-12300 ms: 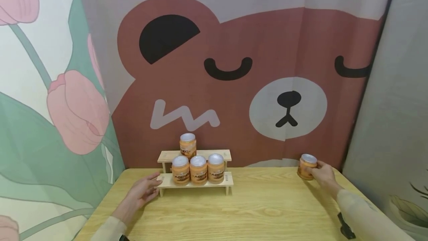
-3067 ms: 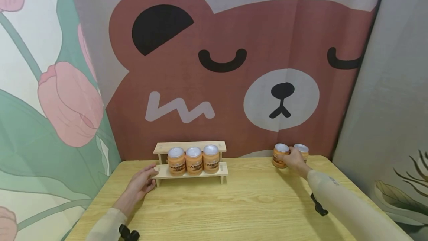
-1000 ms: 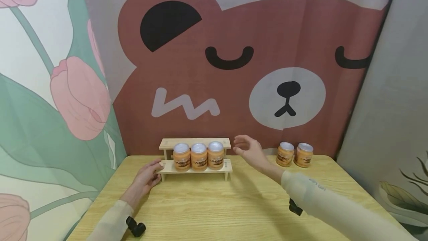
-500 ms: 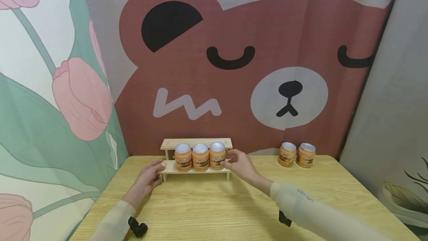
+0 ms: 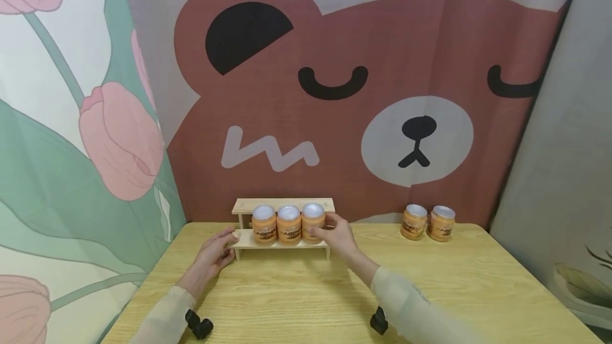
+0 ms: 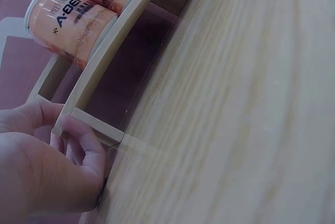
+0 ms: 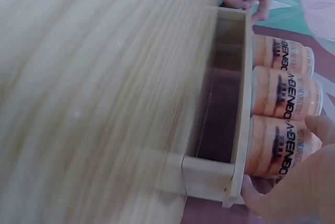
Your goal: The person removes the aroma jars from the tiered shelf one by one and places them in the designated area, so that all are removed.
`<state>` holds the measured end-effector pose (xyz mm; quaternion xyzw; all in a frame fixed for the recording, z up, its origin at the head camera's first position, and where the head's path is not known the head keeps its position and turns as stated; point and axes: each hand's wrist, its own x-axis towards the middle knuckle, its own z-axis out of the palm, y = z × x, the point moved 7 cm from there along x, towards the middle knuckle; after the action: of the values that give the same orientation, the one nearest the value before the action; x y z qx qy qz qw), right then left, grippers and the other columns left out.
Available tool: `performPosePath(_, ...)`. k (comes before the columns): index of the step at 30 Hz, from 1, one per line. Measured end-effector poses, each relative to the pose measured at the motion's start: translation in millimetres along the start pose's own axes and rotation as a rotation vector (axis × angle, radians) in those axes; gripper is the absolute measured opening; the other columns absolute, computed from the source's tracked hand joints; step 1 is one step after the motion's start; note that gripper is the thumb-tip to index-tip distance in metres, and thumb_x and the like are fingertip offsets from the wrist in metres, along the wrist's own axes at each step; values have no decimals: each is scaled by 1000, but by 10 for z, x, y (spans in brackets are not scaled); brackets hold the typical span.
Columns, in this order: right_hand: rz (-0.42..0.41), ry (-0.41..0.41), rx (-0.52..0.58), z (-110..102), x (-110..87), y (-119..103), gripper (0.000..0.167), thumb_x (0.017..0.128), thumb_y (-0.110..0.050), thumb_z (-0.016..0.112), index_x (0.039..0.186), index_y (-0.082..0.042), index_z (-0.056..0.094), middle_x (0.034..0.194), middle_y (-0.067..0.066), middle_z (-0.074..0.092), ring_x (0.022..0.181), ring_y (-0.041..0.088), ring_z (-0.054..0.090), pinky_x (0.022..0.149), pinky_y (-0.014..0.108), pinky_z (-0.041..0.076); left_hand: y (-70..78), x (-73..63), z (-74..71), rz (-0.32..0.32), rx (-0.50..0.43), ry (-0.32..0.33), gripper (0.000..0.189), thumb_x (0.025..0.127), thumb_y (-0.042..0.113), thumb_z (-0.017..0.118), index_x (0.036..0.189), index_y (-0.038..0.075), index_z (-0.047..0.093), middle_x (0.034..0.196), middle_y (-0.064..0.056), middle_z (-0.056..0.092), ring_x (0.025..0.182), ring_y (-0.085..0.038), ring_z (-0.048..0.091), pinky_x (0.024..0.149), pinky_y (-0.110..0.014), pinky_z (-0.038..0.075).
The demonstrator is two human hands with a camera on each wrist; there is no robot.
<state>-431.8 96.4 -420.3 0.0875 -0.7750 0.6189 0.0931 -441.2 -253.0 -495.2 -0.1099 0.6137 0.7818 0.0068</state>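
Three orange cans with silver tops stand in a row on the lower step of a two-tier wooden rack (image 5: 245, 238): a left can (image 5: 264, 225), a middle can (image 5: 289, 225) and a right can (image 5: 313, 216). My left hand (image 5: 213, 253) grips the left end of that lower step, thumb above and fingers curled beneath in the left wrist view. My right hand (image 5: 340, 235) holds the right can, thumb at its front and fingers round its far side. The upper step (image 5: 282, 205) bears no can.
Two more orange cans, one nearer (image 5: 413, 222) and one farther right (image 5: 441, 223), stand at the table's back right. A bear-print curtain (image 5: 334, 147) hangs close behind the wooden table (image 5: 287, 296).
The can from the upper step now stands at the back right beside the other one. My right hand has come left from there to the right can. My left hand stays at the rack.
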Motion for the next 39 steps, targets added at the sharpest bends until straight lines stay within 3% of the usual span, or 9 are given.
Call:
performPosePath(4,28,61,42,45,-15,23,61,81,-23,88,133,-3,62,122,15,64,110,31,62,90,42,54,-19,7,4,-2,-9,-12,64,94,5,64,154,6,43,142,-14,38,68,-6,47,60,-18,46)
performPosePath(17,-33,192,3,109,-53,51,63,78,-18,91,133,-6,63,117,12,66,109,30,62,89,42,55,-24,-8,6,-3,-5,1,63,93,6,65,153,6,45,122,-11,46,68,-7,47,60,-17,46)
performPosePath(22,-13,233,14,78,-74,91,63,77,-20,92,133,-8,65,117,10,67,108,29,63,90,44,54,-24,7,32,2,-5,-8,64,92,5,65,153,4,44,130,-13,43,67,-6,47,59,-17,46)
performPosePath(31,15,220,131,12,-101,3,64,75,-15,92,133,-7,65,115,11,67,109,29,62,89,40,55,-10,20,29,0,-8,-4,63,93,4,64,152,5,45,133,-13,42,68,-5,47,59,-16,46)
performPosePath(39,-5,240,72,-241,-106,-122,70,79,-17,89,141,-3,58,123,15,66,116,31,60,95,45,51,17,4,-2,-5,2,-2,63,93,5,64,153,4,44,124,-11,45,68,-6,48,60,-17,46)
